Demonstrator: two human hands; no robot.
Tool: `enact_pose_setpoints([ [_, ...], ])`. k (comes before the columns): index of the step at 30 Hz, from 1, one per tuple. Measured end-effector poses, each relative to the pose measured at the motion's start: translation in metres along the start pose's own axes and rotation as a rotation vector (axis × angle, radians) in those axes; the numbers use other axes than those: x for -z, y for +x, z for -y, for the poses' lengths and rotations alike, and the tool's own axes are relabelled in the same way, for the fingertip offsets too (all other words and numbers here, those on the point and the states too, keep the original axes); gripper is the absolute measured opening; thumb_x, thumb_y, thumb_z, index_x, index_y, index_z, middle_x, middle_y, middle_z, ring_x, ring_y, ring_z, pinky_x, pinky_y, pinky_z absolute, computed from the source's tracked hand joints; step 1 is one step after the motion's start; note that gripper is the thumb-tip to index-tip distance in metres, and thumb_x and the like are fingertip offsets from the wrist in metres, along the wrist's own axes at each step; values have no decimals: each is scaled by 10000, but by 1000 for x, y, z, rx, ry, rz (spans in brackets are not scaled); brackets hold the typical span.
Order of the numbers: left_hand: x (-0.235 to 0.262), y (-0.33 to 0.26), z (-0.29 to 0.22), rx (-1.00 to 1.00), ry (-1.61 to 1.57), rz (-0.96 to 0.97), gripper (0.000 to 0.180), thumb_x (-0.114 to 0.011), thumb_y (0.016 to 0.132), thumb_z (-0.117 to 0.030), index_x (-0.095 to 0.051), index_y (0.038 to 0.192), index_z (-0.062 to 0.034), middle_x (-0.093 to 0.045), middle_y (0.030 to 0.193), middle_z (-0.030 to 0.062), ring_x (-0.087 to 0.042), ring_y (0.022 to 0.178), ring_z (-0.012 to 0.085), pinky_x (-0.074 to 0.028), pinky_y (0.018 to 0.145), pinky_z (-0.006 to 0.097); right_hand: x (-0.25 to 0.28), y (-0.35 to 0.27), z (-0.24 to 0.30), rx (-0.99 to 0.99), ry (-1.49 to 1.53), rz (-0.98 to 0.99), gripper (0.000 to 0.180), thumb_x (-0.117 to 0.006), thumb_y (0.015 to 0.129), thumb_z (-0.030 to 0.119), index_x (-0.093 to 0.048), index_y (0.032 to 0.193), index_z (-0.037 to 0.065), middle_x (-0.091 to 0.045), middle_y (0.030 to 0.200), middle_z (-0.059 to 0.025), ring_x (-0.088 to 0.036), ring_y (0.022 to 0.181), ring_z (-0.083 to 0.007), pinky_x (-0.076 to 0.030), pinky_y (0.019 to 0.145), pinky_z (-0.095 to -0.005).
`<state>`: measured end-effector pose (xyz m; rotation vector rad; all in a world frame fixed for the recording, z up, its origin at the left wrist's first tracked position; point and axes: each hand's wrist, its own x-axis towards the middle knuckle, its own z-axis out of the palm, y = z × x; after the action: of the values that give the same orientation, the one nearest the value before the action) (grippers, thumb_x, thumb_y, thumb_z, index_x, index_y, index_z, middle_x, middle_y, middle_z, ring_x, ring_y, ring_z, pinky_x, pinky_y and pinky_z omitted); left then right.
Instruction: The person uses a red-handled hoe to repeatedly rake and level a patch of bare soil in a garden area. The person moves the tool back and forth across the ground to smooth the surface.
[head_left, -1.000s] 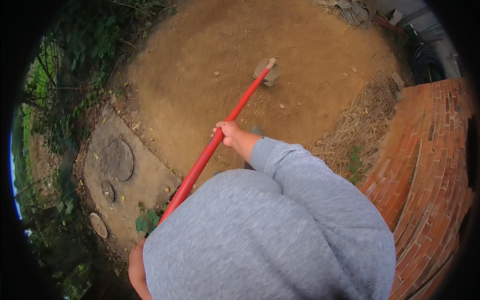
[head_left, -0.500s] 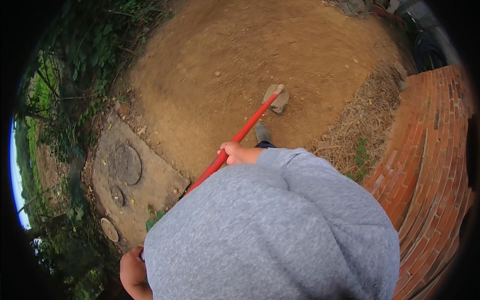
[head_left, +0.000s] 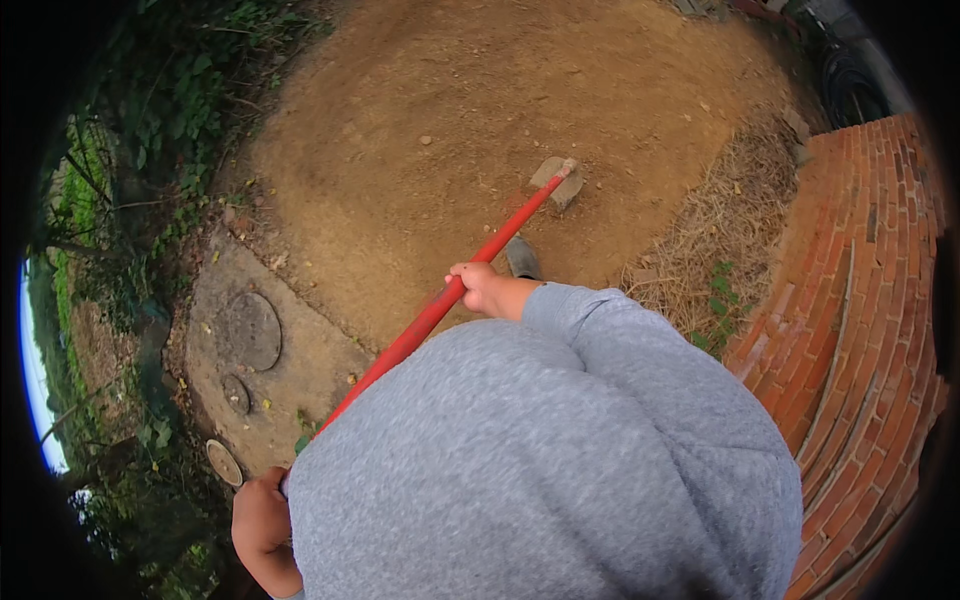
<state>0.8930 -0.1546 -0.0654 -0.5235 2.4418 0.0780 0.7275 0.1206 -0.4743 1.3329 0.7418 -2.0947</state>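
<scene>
A hoe with a long red handle (head_left: 425,325) slants from the lower left up to the right. Its flat, soil-coated blade (head_left: 562,190) is at the bare dirt ahead of my boot (head_left: 522,258). My right hand (head_left: 475,285) is wrapped round the middle of the handle, its arm in a grey sleeve. Beside the left edge of my grey shirt (head_left: 520,450), my left hand (head_left: 262,510) is closed in line with the handle's rear end. The shirt covers that stretch of handle and part of the left hand's fingers.
Brown dirt (head_left: 400,200) spreads ahead. On the left lies a concrete slab (head_left: 310,325) with round covers (head_left: 250,330), bordered by leafy bushes (head_left: 180,120). Dry straw (head_left: 700,240) lines the foot of a brick wall (head_left: 850,300) at right. A coiled dark hose (head_left: 855,90) sits beyond.
The hoe blade has shifted slightly forward and right. Both hands have moved a little upward in the picture, and more of the handle shows beside the shirt.
</scene>
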Motion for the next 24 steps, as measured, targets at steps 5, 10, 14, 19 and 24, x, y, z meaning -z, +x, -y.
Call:
enact_pose_setpoints([
  [5, 20, -9, 28, -16, 10, 47, 378, -815, 538, -235, -692, 845, -51, -616, 696, 204, -648, 707, 366, -503, 629, 396, 15, -8, -30, -132, -311, 101, 150, -494, 863, -11, -476, 1007, 23, -530, 878, -131, -551, 791, -289, -508, 759, -556],
  [10, 16, 0, 33, -74, -10, 52, 390, -801, 573, -277, -696, 872, -49, -621, 709, 205, -656, 705, 354, -505, 636, 390, 8, -27, -19, -90, -76, -32, 91, -510, 872, 14, -492, 962, 20, -542, 860, -130, -562, 801, -271, -515, 734, -537],
  [14, 9, 0, 26, -58, -53, 25, 402, -785, 614, -323, -696, 895, -50, -631, 725, 206, -654, 715, 365, -510, 642, 392, 1, -44, 1, -10, 10, -9, 127, -519, 873, 7, -477, 988, 38, -538, 857, -113, -572, 772, -231, -526, 671, -464],
  [19, 16, -17, 20, -87, 66, -66, 383, -777, 618, -306, -692, 885, -45, -634, 722, 212, -643, 711, 383, -510, 637, 401, -5, -40, -17, -47, -26, 27, 106, -522, 881, 16, -472, 970, 45, -539, 855, -94, -581, 753, -217, -528, 661, -431],
  [24, 34, -38, 39, -60, 116, -24, 365, -781, 568, -256, -691, 844, -36, -619, 693, 217, -638, 702, 388, -502, 624, 411, 5, -14, -61, -152, -276, 279, 79, -516, 885, 23, -481, 954, 41, -541, 860, -125, -581, 810, -249, -516, 706, -516],
])
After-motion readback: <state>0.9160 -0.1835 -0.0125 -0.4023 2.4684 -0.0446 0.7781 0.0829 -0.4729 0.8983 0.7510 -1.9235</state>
